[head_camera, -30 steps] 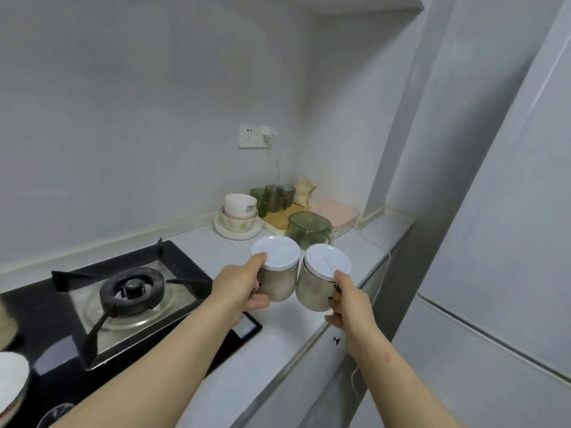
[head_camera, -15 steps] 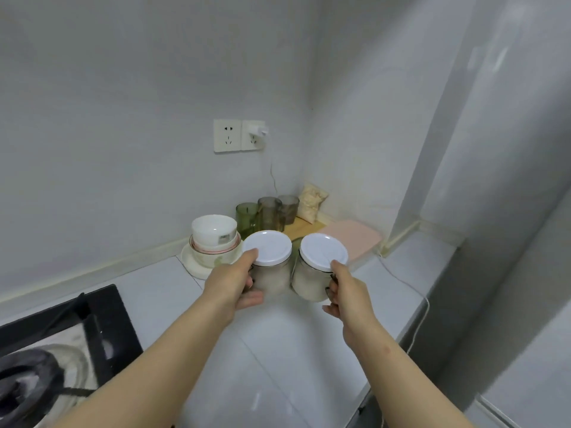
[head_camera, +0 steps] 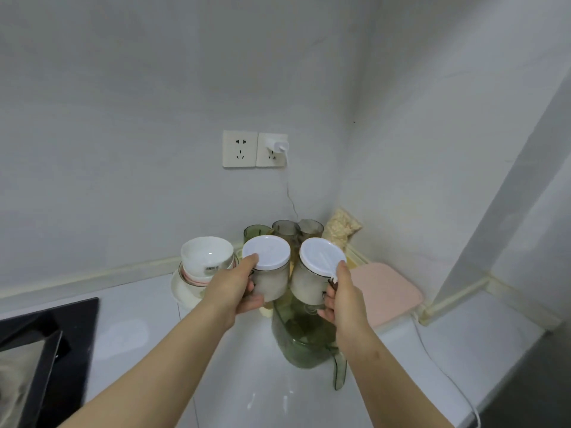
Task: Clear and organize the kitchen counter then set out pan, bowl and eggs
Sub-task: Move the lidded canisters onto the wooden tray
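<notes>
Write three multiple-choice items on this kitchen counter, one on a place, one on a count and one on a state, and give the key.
1. Where does the pink board lie?
A. in a sink
B. on the floor
C. on the counter, near the corner

2. How many glasses show by the back wall?
A. one
B. three
C. six

3. What state are the left jar and the right jar in?
A. lidded, one in each hand
B. open, standing on the counter
C. lying on their sides

Key:
1 C: the board rests flat on the counter, to the right of the right hand.
2 B: one green and two grey glasses stand behind the jars.
3 A: the left hand grips the left jar and the right hand grips the right jar, both under white lids.
</notes>
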A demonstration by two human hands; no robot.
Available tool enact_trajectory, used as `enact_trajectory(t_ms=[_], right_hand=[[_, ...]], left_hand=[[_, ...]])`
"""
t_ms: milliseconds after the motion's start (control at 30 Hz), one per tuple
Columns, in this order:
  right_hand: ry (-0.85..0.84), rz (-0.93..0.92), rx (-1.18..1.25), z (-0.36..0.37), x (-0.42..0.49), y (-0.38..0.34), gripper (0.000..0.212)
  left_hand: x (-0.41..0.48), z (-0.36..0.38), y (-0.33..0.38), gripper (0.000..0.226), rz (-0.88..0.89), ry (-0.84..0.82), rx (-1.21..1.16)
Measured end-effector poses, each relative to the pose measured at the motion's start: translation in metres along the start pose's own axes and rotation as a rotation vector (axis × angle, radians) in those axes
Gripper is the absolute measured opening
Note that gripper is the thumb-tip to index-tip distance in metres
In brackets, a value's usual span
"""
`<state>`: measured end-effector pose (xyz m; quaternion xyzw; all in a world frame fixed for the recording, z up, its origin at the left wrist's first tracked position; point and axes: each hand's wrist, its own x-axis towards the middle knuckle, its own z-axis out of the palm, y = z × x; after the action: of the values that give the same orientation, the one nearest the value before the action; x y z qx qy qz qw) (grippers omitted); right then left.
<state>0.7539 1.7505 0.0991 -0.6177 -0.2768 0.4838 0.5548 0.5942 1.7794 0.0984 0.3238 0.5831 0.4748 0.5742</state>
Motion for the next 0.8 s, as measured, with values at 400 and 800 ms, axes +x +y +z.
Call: enact_trajectory(t_ms=[400,800], right_hand=[[0.083,-0.025,-0.012,0.018,0.079,-0.022,0.039],[-0.042,-0.042,-0.231,-0.002,0.159,-0.030,0.047]], left_hand=[[0.064,0.026,0.022,0.036,-0.004,-0.080,0.064],[0.102,0.048,0.001,0.036,-0.123,-0.045,0.093]])
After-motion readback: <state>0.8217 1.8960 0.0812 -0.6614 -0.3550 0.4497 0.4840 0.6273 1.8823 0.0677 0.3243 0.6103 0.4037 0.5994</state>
